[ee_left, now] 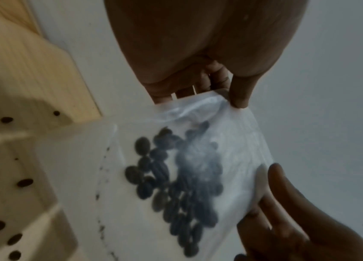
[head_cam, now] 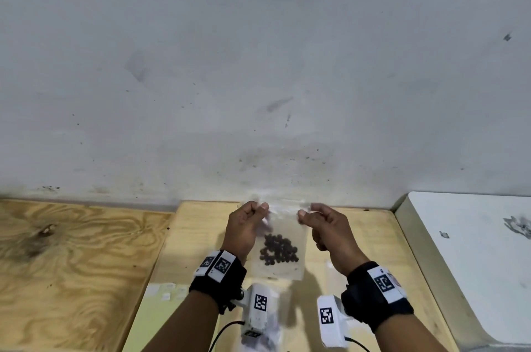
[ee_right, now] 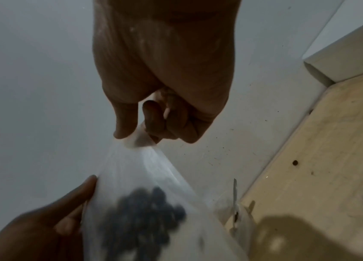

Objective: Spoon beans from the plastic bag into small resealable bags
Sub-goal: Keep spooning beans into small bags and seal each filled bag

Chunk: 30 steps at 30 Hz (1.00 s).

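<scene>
A small clear resealable bag (head_cam: 280, 232) hangs upright in the air between both hands, with a clump of dark beans (head_cam: 278, 249) in its lower half. My left hand (head_cam: 253, 215) pinches the bag's top left corner between thumb and fingers. My right hand (head_cam: 309, 215) pinches the top right corner the same way. In the left wrist view the bag (ee_left: 238, 141) and its beans (ee_left: 176, 180) fill the middle, blurred. The right wrist view shows thumb and forefinger (ee_right: 151, 116) squeezing the bag's top edge (ee_right: 140, 139). No spoon is in view.
Below the hands lies a light wooden board (head_cam: 359, 236) against a grey wall. Several loose beans (ee_left: 23, 182) are scattered on the wood. A white slab (head_cam: 465, 251) lies to the right, a plywood surface (head_cam: 71, 251) to the left. A larger plastic bag (head_cam: 264, 331) shows under the wrists.
</scene>
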### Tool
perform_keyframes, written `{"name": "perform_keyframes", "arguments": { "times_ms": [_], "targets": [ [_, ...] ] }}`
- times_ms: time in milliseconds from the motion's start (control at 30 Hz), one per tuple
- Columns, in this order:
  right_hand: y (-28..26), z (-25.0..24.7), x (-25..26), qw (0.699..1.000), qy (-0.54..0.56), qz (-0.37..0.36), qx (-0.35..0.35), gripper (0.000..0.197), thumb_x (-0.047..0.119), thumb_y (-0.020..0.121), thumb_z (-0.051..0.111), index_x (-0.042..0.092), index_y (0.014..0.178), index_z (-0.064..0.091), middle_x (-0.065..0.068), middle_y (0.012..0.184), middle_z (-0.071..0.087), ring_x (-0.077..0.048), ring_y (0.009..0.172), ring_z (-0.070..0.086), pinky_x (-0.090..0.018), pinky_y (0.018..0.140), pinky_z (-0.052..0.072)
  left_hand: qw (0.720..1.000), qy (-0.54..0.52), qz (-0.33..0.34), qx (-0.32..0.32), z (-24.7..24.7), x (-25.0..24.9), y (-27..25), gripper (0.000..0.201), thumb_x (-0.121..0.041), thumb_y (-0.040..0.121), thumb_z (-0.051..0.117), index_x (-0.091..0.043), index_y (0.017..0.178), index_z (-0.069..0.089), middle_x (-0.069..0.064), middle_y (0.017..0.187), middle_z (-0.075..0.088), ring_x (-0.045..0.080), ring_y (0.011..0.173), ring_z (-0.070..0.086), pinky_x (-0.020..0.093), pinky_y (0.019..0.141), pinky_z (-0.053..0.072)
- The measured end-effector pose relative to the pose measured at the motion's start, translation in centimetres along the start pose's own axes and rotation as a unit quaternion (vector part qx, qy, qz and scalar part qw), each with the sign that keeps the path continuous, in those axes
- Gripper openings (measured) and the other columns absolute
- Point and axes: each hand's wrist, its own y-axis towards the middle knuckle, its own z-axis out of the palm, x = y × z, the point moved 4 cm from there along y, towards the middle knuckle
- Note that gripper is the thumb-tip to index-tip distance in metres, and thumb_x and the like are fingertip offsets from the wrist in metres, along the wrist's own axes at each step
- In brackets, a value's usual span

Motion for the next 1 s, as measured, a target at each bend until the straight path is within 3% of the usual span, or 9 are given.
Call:
{"name": "perform_keyframes", "arguments": {
  "times_ms": [167, 233, 300, 400, 533, 667, 767, 867, 1000],
  "targets": [
    [-2.9, 0.7, -3.1, 0.990, -0.116, -0.039, 0.074, 0.015, 0.006, 0.082, 0.078, 0.008, 0.087, 0.064, -0.005, 0.093, 0.070, 0.003, 0.053, 0.055, -0.014, 0.050, 0.039, 0.997, 0.012, -0.025, -0.078, -1.7, 2.1, 0.0, 0.040, -0.029, 0.090, 0.067, 0.008, 0.079, 0.055, 0.008, 0.076, 0.047, 0.020, 0.074, 0.042, 0.036, 0.074, 0.036],
    [-3.7, 0.8, -5.1, 0.985, -0.148, -0.026, 0.086, 0.013, 0.003, 0.080, 0.079, 0.008, 0.089, 0.072, 0.001, 0.090, 0.068, 0.003, 0.058, 0.056, -0.009, 0.053, 0.039, 0.993, 0.078, -0.040, -0.079, -1.6, 2.8, -0.5, 0.029, -0.025, 0.092, 0.063, 0.001, 0.079, 0.063, 0.006, 0.072, 0.052, 0.018, 0.073, 0.045, 0.031, 0.074, 0.038],
    [-4.0, 0.3, -6.9, 0.990, -0.132, -0.001, 0.039, 0.017, 0.004, 0.078, 0.079, 0.015, 0.090, 0.074, 0.002, 0.094, 0.071, 0.000, 0.061, 0.052, -0.007, 0.050, 0.037, 0.990, 0.115, -0.072, -0.035, -1.3, 3.5, -1.7, 0.011, -0.015, 0.091, 0.064, -0.015, 0.100, 0.069, -0.002, 0.081, 0.061, 0.018, 0.076, 0.054, 0.029, 0.072, 0.045],
    [-4.7, 0.1, -9.7, 0.995, -0.091, 0.041, -0.013, 0.023, 0.002, 0.081, 0.076, 0.020, 0.095, 0.073, -0.004, 0.098, 0.070, -0.007, 0.060, 0.046, -0.009, 0.047, 0.035, 0.990, 0.100, -0.100, 0.011, -1.8, 6.2, -3.9, 0.061, 0.008, 0.077, 0.065, -0.027, 0.126, 0.055, 0.008, 0.101, 0.065, 0.025, 0.081, 0.065, 0.033, 0.060, 0.056],
    [-6.2, 0.9, -13.4, 0.984, -0.148, 0.097, 0.032, 0.029, 0.005, 0.079, 0.077, 0.025, 0.099, 0.070, -0.005, 0.087, 0.061, -0.013, 0.061, 0.049, -0.019, 0.048, 0.040, 0.972, 0.215, -0.093, -0.018, -3.9, 10.0, -6.6, 0.050, 0.007, 0.075, 0.066, -0.027, 0.112, 0.064, 0.006, 0.106, 0.067, 0.024, 0.076, 0.068, 0.031, 0.061, 0.058],
    [-7.6, 1.6, -17.0, 0.934, -0.306, 0.136, 0.122, 0.038, 0.016, 0.077, 0.079, 0.028, 0.111, 0.067, 0.006, 0.091, 0.061, -0.008, 0.080, 0.061, -0.021, 0.070, 0.052, 0.941, 0.306, -0.142, 0.024, -5.8, 13.9, -8.4, 0.045, 0.004, 0.075, 0.068, -0.022, 0.111, 0.067, 0.001, 0.111, 0.068, 0.015, 0.071, 0.064, 0.014, 0.057, 0.051],
    [-8.1, 2.3, -18.7, 0.901, -0.377, 0.157, 0.145, 0.045, 0.021, 0.081, 0.073, 0.029, 0.124, 0.063, 0.010, 0.104, 0.060, -0.008, 0.089, 0.060, -0.016, 0.071, 0.047, 0.920, 0.341, -0.190, 0.042, -7.1, 16.6, -8.8, 0.047, 0.005, 0.072, 0.066, -0.023, 0.109, 0.068, 0.000, 0.117, 0.066, 0.018, 0.085, 0.064, 0.016, 0.069, 0.051],
    [-8.0, 3.3, -19.6, 0.887, -0.414, 0.148, 0.138, 0.046, 0.024, 0.084, 0.065, 0.027, 0.129, 0.062, 0.004, 0.127, 0.063, -0.014, 0.108, 0.061, -0.018, 0.086, 0.046, 0.903, 0.375, -0.197, 0.077, -7.8, 18.5, -8.3, 0.042, 0.000, 0.075, 0.064, -0.026, 0.108, 0.069, -0.001, 0.121, 0.065, 0.022, 0.107, 0.064, 0.027, 0.090, 0.051],
    [-8.0, 4.3, -19.9, 0.860, -0.464, 0.155, 0.146, 0.039, 0.028, 0.084, 0.065, 0.022, 0.122, 0.067, -0.001, 0.121, 0.067, -0.022, 0.111, 0.063, -0.025, 0.086, 0.047, 0.882, 0.393, -0.217, 0.141, -8.4, 20.0, -7.6, 0.042, -0.009, 0.076, 0.069, -0.027, 0.115, 0.066, -0.002, 0.127, 0.063, 0.016, 0.115, 0.059, 0.025, 0.095, 0.048]
  ]
}}
